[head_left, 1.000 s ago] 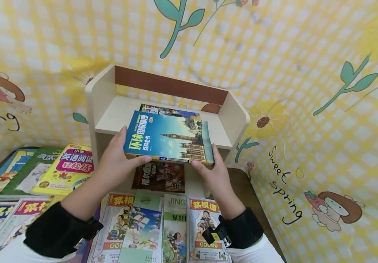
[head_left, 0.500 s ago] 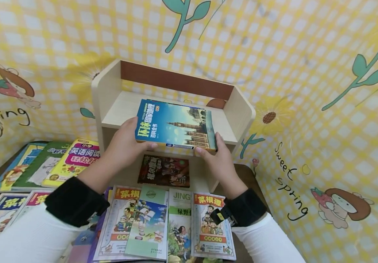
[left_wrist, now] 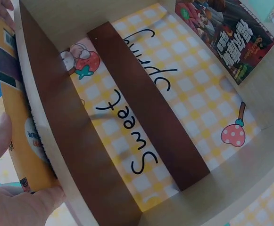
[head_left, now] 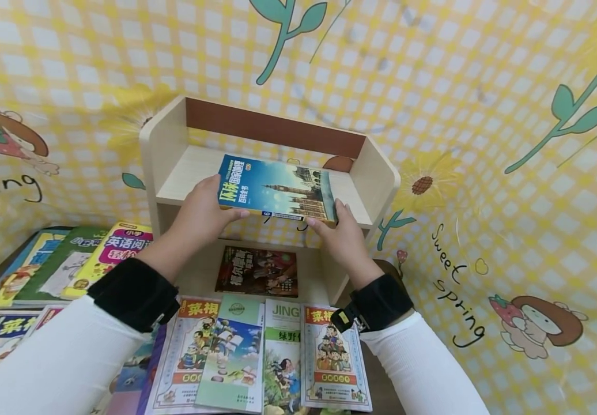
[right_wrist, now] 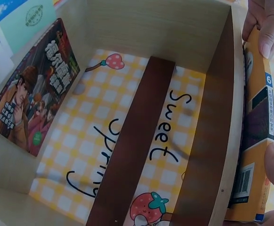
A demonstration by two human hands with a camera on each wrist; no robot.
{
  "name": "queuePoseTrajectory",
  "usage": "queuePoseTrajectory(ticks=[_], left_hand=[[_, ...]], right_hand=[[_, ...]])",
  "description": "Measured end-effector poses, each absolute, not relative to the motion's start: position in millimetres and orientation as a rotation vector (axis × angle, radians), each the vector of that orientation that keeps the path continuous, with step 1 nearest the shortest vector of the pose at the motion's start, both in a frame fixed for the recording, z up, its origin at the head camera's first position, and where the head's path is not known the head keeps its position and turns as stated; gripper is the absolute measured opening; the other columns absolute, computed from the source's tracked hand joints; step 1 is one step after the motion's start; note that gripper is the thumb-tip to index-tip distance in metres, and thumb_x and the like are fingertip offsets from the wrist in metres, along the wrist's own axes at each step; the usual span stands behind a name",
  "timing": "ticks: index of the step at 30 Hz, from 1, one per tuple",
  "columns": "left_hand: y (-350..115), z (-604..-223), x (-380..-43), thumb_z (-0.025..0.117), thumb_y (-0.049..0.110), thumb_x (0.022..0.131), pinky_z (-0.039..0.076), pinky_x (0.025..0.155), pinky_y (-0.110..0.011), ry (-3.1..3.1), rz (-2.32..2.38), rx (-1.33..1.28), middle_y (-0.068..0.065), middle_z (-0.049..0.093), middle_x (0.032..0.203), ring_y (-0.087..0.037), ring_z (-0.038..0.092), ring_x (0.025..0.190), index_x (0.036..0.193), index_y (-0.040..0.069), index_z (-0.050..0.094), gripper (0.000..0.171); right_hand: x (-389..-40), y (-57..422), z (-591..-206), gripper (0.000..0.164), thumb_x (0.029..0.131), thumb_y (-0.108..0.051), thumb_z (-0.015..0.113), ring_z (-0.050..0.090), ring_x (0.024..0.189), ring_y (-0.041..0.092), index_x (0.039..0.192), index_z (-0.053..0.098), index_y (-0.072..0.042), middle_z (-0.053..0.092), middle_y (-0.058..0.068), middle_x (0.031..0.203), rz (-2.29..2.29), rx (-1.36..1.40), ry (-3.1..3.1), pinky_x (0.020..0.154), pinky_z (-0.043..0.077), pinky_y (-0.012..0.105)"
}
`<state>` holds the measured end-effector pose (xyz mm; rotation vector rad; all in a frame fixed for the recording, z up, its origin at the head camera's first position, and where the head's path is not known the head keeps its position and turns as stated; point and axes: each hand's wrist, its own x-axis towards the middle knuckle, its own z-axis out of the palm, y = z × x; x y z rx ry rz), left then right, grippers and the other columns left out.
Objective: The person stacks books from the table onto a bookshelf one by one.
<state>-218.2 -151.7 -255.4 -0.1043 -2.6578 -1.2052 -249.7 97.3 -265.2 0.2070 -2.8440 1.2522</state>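
Evidently | left hand (head_left: 202, 213), right hand (head_left: 344, 239): fingers (head_left: 235, 215) clamping blue-covered book (head_left: 278, 187) endwise | likely balancing it over cream wooden shelf (head_left: 180, 176)

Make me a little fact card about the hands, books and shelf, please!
Left hand: grips left end of tower book
Right hand: grips right end of tower book
Tower book: cover up, over upper board; resting or lifted, unclear
Dark book: flat on lower board
Yellow book: left of shelf, beside green book
Wall: yellow-and-white checks
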Motion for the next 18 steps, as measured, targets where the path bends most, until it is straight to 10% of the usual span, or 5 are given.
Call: queuePoseTrajectory(ticks=[18], left_hand=[[-149,-249,-236,0.069,0.027,0.091,0.045,0.096,-0.052,-2.698,-1.185,-0.021,-0.026,0.048,0.131,-0.040,0.051,0.117,0.145,-0.005,0.031,0.073]], right_hand=[[-270,89,-261,0.085,0.093,-0.046,0.059,0.027,0.143,0.029,0.154,0.016,-0.005,0.025,0.015,0.157,1.160,0.236,-2.835,0.113,0.031,0.043]])
